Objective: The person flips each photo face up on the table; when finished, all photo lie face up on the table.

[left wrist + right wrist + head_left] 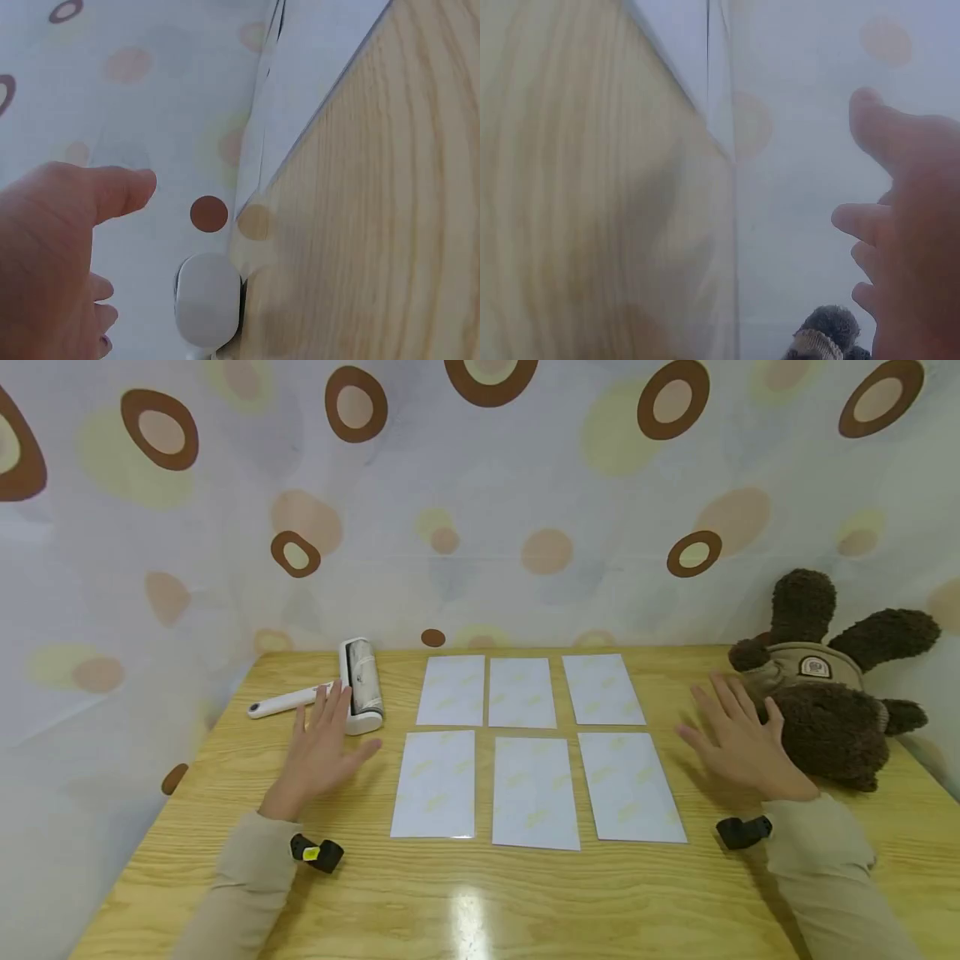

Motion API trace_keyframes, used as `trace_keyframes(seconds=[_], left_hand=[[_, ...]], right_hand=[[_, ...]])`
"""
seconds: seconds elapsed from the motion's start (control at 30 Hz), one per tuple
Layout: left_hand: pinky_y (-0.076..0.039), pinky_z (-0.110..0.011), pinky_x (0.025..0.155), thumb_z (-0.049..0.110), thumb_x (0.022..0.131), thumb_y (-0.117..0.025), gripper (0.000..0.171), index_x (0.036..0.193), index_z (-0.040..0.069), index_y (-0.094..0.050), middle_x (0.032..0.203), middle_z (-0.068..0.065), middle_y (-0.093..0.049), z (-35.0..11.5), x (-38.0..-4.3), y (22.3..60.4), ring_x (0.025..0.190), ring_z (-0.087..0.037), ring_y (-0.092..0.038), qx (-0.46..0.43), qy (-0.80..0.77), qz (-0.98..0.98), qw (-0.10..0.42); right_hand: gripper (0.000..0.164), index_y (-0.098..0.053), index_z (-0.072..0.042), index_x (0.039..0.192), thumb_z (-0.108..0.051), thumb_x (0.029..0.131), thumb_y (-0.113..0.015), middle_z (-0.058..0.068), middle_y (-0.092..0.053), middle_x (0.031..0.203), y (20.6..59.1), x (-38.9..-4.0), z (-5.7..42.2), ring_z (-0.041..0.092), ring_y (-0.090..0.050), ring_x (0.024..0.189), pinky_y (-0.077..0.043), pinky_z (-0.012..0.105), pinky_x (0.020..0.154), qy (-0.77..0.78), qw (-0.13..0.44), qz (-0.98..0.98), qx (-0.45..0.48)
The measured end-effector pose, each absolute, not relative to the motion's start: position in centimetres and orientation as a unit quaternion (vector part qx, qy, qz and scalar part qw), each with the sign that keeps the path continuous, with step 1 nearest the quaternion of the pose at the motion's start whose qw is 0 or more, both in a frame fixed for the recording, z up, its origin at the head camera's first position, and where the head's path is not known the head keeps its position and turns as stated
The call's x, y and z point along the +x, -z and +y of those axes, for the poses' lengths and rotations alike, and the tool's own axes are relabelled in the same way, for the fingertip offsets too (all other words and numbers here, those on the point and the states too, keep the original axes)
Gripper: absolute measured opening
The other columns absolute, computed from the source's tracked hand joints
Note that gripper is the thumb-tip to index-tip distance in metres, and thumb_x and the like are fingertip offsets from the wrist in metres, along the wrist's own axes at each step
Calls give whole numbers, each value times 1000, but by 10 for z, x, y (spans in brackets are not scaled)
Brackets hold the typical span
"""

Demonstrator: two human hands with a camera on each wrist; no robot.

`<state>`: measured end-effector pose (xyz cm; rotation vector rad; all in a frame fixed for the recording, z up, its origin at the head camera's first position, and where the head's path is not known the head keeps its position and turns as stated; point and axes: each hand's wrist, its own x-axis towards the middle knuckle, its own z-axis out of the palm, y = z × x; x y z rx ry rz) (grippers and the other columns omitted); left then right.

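Left hand [318, 756] and right hand [738, 743], fingers wide, empty, flank the cards [534, 793] (seemingly poised; touching them calls for reaching inward).

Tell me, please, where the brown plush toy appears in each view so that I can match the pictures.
Head: the brown plush toy is at the right side, around mid-height.
Left wrist: not in this picture.
Right wrist: only a dark furry part of it shows, at the bottom edge, right of centre.
Shared landmark: the wooden tabletop, seen in all three views.
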<state>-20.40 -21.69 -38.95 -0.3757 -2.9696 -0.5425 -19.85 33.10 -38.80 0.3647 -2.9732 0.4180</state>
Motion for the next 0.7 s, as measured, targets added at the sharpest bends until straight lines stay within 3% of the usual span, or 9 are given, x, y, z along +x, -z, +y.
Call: trace_keyframes(seconds=[0.33, 0.7], left_hand=[[-9, -61, 113, 20, 91, -63, 80, 149, -7, -15, 149, -32, -29, -193, -210, 400, 141, -43, -23, -137, 239, -952, 137], [-30, -57, 109, 19, 93, -61, 65, 145, -5, -30, 147, -26, -34, -173, -217, 400, 136, -42, -33, -175, 277, -939, 104]], right_hand=[[72, -28, 1, 149, -48, 99, -44, 28, -19, 153, 380, -209, 304, 53, -18, 135, -10, 72, 97, -158, 65, -977, 130], [66, -36, 0, 145, -45, 98, -48, 27, -26, 151, 370, -231, 263, 51, -27, 133, -16, 68, 100, -119, 65, -975, 175]])
